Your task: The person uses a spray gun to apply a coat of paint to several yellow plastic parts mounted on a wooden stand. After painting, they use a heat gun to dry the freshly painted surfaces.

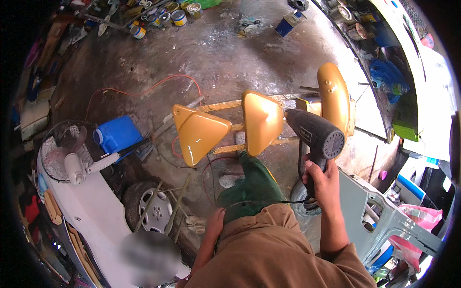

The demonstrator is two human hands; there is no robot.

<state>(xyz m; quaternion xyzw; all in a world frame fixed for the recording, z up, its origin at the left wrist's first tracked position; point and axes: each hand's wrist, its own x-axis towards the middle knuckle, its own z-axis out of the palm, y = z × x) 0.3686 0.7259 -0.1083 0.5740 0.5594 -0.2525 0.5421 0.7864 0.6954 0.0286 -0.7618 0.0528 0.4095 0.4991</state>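
Observation:
My right hand grips the handle of a black heat gun. Its nozzle points left at a glossy gold motorcycle side cover, with a small space between. Another triangular gold side cover is to the left, and a curved gold fender stands to the right. Both side covers rest on a rack with tape-wrapped bars. From the heat gun a black power cord crosses in front of my waist to my left hand, whose slightly blurred fingers appear closed on it.
At left, a white fan stands on a white car panel, near a blue jerrycan and a wheel. An orange hose crosses the floor. A grey door panel is at right; paint cans stand far off.

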